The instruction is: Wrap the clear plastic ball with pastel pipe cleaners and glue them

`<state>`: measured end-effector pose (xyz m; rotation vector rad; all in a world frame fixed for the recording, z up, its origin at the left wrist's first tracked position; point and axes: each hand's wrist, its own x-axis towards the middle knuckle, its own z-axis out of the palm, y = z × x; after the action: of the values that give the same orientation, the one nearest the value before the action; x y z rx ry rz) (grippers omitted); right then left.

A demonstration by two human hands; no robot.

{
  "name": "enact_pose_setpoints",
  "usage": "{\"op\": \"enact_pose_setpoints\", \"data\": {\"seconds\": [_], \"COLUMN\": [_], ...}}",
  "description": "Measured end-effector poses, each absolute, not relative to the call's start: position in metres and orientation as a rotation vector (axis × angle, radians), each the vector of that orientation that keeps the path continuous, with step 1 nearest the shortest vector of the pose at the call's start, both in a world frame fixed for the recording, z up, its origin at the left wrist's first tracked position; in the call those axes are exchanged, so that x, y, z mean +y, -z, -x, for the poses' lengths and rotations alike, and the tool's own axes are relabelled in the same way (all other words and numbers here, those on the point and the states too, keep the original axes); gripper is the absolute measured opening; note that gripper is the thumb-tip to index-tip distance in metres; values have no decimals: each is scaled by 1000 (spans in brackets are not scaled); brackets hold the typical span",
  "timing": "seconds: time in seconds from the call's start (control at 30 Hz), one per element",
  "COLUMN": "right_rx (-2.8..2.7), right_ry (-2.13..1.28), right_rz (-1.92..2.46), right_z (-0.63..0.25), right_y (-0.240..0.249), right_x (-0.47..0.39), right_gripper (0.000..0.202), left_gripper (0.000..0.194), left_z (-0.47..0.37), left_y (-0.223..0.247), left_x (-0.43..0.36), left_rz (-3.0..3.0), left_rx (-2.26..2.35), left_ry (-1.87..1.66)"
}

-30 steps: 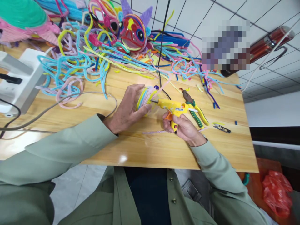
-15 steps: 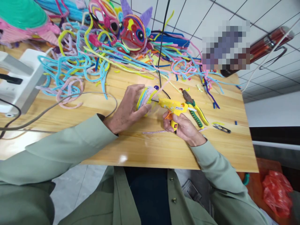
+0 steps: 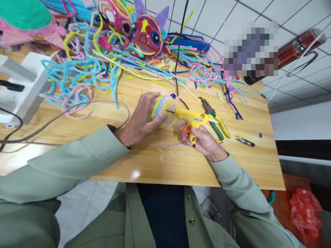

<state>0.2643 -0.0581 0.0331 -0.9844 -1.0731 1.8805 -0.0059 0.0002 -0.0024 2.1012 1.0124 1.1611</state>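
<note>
My left hand (image 3: 143,120) is wrapped round a small clear rounded piece banded with pipe cleaners (image 3: 162,106) in yellow, blue, pink and lilac. A loose pink end sticks up from it, and a dark blue ball shows at its top. My right hand (image 3: 201,139) grips a yellow hot glue gun (image 3: 192,117) by the handle, fingers at its orange trigger. The metal nozzle points left and meets the yellow band at the piece's right side; whether glue is flowing I cannot see. Part of the piece is hidden behind my left fingers.
Pliers (image 3: 215,120) and thread snips (image 3: 245,141) lie right of the glue gun. Loose pipe cleaners (image 3: 85,75) heap along the back, around a colourful fish-like figure (image 3: 147,38). At left stands a white power strip (image 3: 33,82); a grey cable (image 3: 59,116) crosses the table. A red flask (image 3: 294,51) stands back right.
Almost nothing differs. Both hands, the banded piece and the glue gun keep their places; the view has shifted only very slightly.
</note>
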Motion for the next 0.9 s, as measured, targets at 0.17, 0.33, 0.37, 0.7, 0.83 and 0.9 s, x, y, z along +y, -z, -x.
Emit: {"op": "enact_pose_setpoints", "data": {"seconds": [0.17,0.33,0.37,0.7,0.83,0.9], "right_rx": [-1067,-1056,-1052,-1041,-1045,-1047], "right_ry": [-1869,-1869,-1870,-1862,-1853,-1839], "right_rz": [987,1022,1027,1022,998,976], "right_z": [-264,-263,-263,-262,-262,-263], "right_y": [-33,-34,-35,-36,-36,-37], "right_x": [-58,-58,-58,-58,-58,-58], "right_gripper": [49,51,52,51,51,52], "left_gripper": [64,66,66,67,66,67], "left_z": [5,6,6,6,6,6], "left_y": [3,3,2,2,3,3], "left_x": [0,0,0,0,1,1], "left_rz": [-2110,-2122,-2118,-2115,-2121,-2114], "left_rx": [993,1019,1029,1032,1017,1021], "left_ry": [-1207,-1177,-1167,-1155,-1187,-1183]}}
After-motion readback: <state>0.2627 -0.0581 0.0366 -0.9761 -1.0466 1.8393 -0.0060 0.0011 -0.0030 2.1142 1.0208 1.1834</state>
